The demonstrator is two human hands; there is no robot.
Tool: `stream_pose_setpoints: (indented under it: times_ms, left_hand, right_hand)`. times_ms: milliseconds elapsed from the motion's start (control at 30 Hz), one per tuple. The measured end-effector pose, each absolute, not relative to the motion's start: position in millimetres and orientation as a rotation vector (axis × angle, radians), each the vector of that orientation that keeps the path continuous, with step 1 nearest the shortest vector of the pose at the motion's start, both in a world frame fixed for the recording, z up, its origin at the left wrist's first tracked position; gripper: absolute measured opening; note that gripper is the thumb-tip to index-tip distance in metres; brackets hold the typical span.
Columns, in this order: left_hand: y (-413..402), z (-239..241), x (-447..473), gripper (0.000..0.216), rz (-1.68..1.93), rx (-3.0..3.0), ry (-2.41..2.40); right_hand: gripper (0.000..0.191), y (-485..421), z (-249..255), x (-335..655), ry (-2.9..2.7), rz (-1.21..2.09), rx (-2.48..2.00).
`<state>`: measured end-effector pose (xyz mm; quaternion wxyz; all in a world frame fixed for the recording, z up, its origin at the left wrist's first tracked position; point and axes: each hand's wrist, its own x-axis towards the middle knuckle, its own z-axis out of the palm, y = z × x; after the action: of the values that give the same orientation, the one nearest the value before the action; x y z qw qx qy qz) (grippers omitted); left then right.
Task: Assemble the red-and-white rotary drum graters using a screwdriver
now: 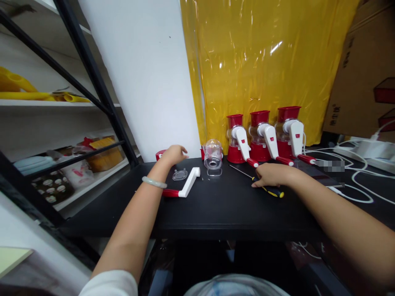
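Screwdriver lies aslant on the right part of the black table, its handle toward the near side, probably so that it suits the right hand, whose fingers curl down and seem to pinch it. To the left, a white crank rests flat, likely because it cannot stand alone. Farther, past a clear disc, the left hand has fingers loosely spread, nothing visible between them. Beyond the clear body, at right, three red grinders stand before the yellow sheet, perhaps to be out of the hands' way.
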<state>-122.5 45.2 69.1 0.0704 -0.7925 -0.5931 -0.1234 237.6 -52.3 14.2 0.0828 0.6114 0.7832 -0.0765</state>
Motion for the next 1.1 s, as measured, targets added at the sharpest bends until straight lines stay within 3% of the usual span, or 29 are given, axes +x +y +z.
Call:
stream_pose_setpoints:
  times_ms: [133,367,500,667,867,967,1100]
  left_hand:
    - [57,33,-143,0.027,-0.089,-2.491,-1.862]
    - [60,19,-138,0.010,-0.131,-2.488,-1.854]
    - [55,26,-138,0.012,-0.333,-2.403,-1.832]
    - [34,44,-131,0.024,-0.907,-2.133,-1.597]
    - [12,50,-109,0.017,-1.555,-1.932,-0.880]
    - [8,46,-101,0.008,-1.596,-1.891,-0.647]
    - [4,42,-93,0.008,-1.528,-1.849,-0.543]
  right_hand:
    - [0.043,-56,17,240,2.332,-0.102,1.840]
    - [0.053,-82,61,221,2.312,0.243,1.976]
    - [0.061,-91,108,190,2.445,0.356,2.005]
    - [0.051,-62,145,133,2.980,0.288,1.896]
    - [0.057,-12,134,75,3.287,-0.210,1.731]
    - [0.057,-4,120,69,3.357,-0.834,1.557]
    - [0.046,-3,109,75,3.324,-1.344,1.424]
